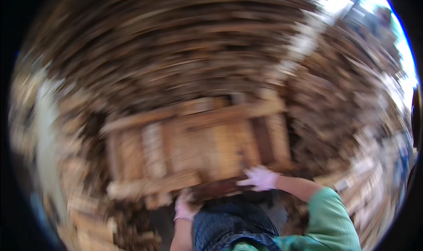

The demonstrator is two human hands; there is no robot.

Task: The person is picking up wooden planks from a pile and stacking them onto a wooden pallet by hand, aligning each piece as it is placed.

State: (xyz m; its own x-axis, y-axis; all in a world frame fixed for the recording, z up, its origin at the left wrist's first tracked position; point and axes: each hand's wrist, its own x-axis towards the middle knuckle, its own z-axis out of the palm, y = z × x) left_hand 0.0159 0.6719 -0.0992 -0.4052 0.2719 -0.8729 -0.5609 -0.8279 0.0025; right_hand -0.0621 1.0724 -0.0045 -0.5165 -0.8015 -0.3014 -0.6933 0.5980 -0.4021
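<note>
Motion blurs the picture. A stack of wooden boards lies in front of me, pale and brown planks side by side between crosswise timbers. At its near edge is a dark reddish-brown board. My left hand, in a pale pink glove, is closed at the left end of this board, its fingertips partly smeared. My right hand, in a matching glove, reaches in from the right with its fingers apart. Its fingertips are at the near edge of the stack, by the dark board's right end.
A tall wall of stacked planks rises behind the boards. Heaped wood pieces fill the right side, with a pale upright post at their edge. More wood lies at the left beside a whitish post.
</note>
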